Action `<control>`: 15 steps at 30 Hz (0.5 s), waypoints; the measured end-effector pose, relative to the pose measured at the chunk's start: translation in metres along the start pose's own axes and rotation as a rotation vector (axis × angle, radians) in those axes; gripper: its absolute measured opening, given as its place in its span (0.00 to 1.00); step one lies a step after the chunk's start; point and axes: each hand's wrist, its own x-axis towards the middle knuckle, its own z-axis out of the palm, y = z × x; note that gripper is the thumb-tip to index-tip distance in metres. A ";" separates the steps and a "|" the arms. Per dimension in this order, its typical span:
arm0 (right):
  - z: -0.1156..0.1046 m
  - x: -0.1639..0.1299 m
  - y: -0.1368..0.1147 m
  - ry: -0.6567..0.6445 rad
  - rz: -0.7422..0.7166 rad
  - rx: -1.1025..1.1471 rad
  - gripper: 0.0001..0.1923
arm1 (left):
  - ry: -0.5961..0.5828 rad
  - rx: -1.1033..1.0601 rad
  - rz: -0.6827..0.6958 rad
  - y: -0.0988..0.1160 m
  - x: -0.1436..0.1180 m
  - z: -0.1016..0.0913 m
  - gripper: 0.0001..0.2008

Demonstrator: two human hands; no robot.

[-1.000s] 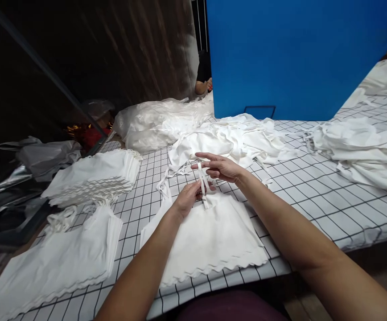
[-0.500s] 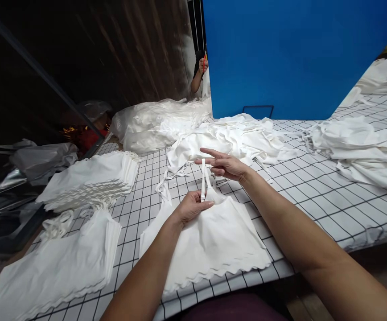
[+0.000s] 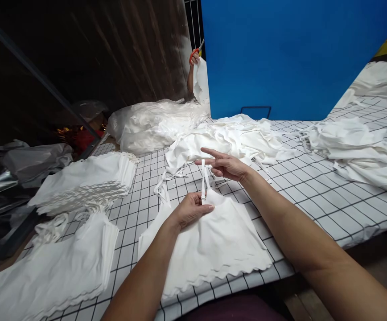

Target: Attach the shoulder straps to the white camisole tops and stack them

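A white camisole top (image 3: pixel 227 240) with a wavy hem lies flat in front of me, over other white fabric. My left hand (image 3: pixel 192 209) pinches its upper edge at the foot of a thin shoulder strap (image 3: pixel 203 180), thumb on top. The strap stands up as a taut loop with a small slider low on it. Its top hangs over an outstretched finger of my right hand (image 3: pixel 225 165). That hand's index and middle fingers are spread apart, the others loosely bent; it does not grip the strap. Another strap (image 3: pixel 162 191) lies loose on the left.
White tops are stacked on the left, one stack (image 3: pixel 86 178) behind another (image 3: pixel 56 267). Loose white garments (image 3: pixel 227 138) and a plastic-wrapped bundle (image 3: pixel 156 125) lie behind. A blue board (image 3: pixel 267 58) stands at the back. Another person's hand (image 3: pixel 194 57) holds red-handled scissors (image 3: pixel 193 54). More garments (image 3: pixel 354 142) lie right.
My hands keep almost the same pose on the top and strap. Behind the board's edge, the other person's hand with scissors has shifted up and left, and white cloth now shows beneath it.
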 end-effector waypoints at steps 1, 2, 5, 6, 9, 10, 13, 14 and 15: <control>-0.001 0.000 0.000 -0.001 -0.004 0.004 0.38 | -0.017 0.004 0.000 0.000 -0.001 0.000 0.21; -0.002 0.000 0.000 -0.001 -0.007 0.008 0.38 | -0.036 0.010 0.000 0.001 -0.002 0.000 0.21; -0.005 0.001 0.001 0.014 -0.001 0.016 0.38 | -0.072 0.040 0.005 0.002 -0.005 0.000 0.20; -0.005 0.001 0.001 0.024 0.005 0.010 0.38 | -0.075 0.055 0.003 0.002 -0.005 0.000 0.20; -0.007 0.004 0.003 0.088 0.013 -0.060 0.37 | -0.076 0.091 -0.006 0.002 -0.006 -0.001 0.19; -0.007 0.005 0.004 0.121 0.013 -0.111 0.36 | -0.081 0.095 -0.011 0.002 -0.006 -0.001 0.19; -0.005 0.010 0.008 0.235 -0.010 -0.286 0.29 | -0.107 0.074 -0.014 0.003 -0.007 0.000 0.18; -0.004 0.011 0.008 0.271 -0.017 -0.323 0.27 | -0.115 0.067 -0.014 0.003 -0.007 0.001 0.17; -0.003 0.012 0.009 0.303 -0.021 -0.339 0.25 | -0.119 0.065 -0.016 0.004 -0.008 0.001 0.17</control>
